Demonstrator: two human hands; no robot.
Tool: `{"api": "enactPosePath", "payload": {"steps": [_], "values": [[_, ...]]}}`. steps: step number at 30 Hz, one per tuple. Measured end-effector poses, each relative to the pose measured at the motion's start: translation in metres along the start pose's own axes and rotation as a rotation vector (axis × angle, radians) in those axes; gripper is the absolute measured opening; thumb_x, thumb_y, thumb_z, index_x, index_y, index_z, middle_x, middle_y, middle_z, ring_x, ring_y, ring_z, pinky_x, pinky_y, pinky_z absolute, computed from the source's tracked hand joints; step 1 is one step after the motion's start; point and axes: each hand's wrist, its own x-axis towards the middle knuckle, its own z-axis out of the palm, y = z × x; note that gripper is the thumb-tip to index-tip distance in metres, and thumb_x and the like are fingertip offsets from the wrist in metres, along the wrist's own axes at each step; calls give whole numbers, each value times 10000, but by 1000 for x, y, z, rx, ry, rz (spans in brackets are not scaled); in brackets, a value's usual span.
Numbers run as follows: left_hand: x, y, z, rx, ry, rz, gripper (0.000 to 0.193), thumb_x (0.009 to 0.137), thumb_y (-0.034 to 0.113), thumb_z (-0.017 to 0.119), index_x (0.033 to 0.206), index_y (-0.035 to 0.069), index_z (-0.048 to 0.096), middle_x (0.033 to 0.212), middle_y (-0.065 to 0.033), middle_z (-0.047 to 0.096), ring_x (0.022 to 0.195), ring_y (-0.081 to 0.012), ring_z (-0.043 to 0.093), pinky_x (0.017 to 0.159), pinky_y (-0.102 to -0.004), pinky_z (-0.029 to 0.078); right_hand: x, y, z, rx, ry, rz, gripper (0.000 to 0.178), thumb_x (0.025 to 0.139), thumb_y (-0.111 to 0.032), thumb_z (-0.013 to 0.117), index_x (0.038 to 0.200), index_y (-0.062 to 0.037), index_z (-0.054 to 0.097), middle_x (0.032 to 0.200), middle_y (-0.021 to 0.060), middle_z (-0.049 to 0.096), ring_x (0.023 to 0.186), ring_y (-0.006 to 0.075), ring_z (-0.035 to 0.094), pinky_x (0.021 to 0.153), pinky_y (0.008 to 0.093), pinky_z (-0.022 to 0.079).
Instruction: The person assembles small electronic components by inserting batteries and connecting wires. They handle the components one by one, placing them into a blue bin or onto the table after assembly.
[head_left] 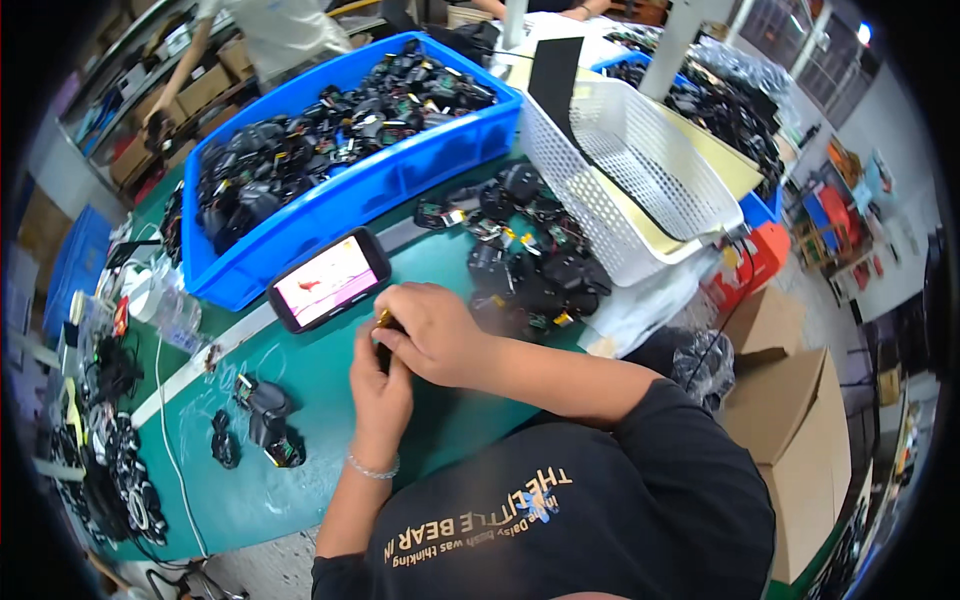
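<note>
Close together over the green table, both my hands are closed around one small black part point(384, 352) with a yellow piece at its top. My left hand point(382, 398) grips it from below, and my right hand point(436, 335) pinches it from above and the right. Fingers cover most of the part, so its exact kind cannot be made out. Just beyond my hands a phone point(330, 280) lies tilted with a lit screen. To the right of my hands is a loose pile of black electronic parts point(535, 260) with small circuit boards and yellow bits.
A blue crate point(350, 185) full of similar parts stands at the back. A white perforated basket point(640, 170) is at right, above an open cardboard box point(790, 420). A few black pieces point(268, 420) and a white cable point(170, 450) lie left. Another person point(275, 35) stands behind the crate.
</note>
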Motion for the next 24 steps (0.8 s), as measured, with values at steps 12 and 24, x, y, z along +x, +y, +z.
{"api": "enactPosePath", "payload": {"steps": [12,24], "values": [[2,-14,-8,-163,-12,-402,250,912,136,532,1145,69,467,818,-16,563,635,-60,459,540,-197,376,-9,23,-5,-223,-139,102,124,847,-149,569,854,-27,547,784,169,580,762,378,567,647,453,444],[1,-25,-15,-236,9,-239,253,922,75,479,1167,24,441,941,-32,563,767,-53,494,652,-199,419,7,23,-1,-56,-345,92,149,816,-107,626,866,-20,516,767,137,599,671,318,593,579,375,456]]}}
